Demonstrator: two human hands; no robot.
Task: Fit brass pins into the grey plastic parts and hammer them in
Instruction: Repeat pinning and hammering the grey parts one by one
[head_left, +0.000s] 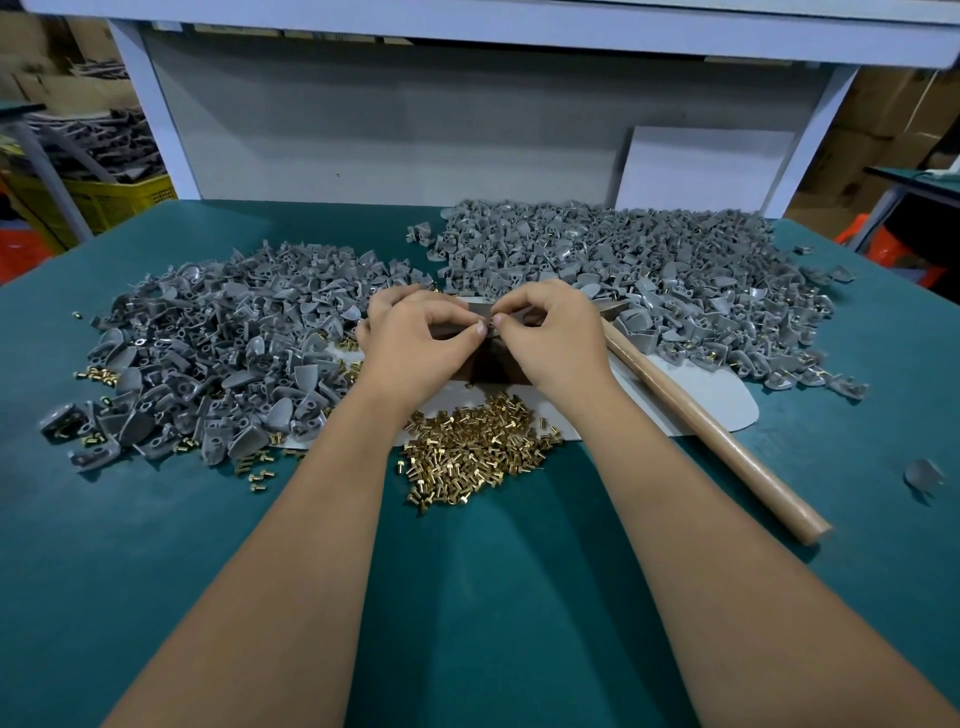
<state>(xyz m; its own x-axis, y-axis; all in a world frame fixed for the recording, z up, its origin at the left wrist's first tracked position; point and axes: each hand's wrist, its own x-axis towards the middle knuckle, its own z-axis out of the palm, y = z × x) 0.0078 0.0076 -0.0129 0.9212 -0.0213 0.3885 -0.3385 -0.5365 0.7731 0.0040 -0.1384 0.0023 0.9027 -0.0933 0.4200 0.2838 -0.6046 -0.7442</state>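
Observation:
My left hand (415, 338) and my right hand (553, 332) meet fingertip to fingertip over the middle of the table, pinching one small grey plastic part (484, 326) between them. Any pin in it is too small to tell. A heap of loose brass pins (478, 447) lies just below my wrists. Big piles of grey plastic parts spread to the left (218, 348) and to the right (649, 265). A hammer with a wooden handle (711, 431) lies at the right, its head hidden behind my right hand.
A green mat (493, 597) covers the table. A pale grey sheet (691, 395) lies under the work spot, with a dark block (491, 364) beneath my hands. One stray grey part (923, 475) sits far right. A white board (701, 166) leans against the back panel.

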